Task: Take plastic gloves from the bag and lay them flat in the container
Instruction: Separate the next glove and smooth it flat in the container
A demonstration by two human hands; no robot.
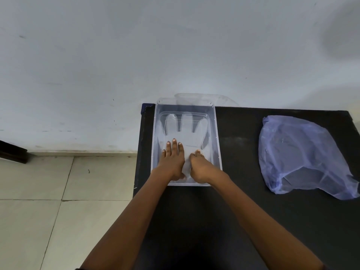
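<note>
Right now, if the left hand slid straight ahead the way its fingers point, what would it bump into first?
Probably the container's far wall. The left hand lies flat on the glove, pointing along it, with nothing else in between.

Hands: I count two; my left hand (172, 160) lies flat with fingers spread, my right hand (198, 166) is curled just beside it
Containers: I see one clear container (217, 145); both hands are inside it
Gloves: I can make out one clear plastic glove (185, 131), spread under and beyond my fingertips; whether more lie beneath it I cannot tell
Lids: one clear lid (204, 98), past the container, beyond both hands
Bags: one bluish plastic bag (303, 156), well apart to the right of my right hand
Tables: one black table (239, 133) under everything
</note>
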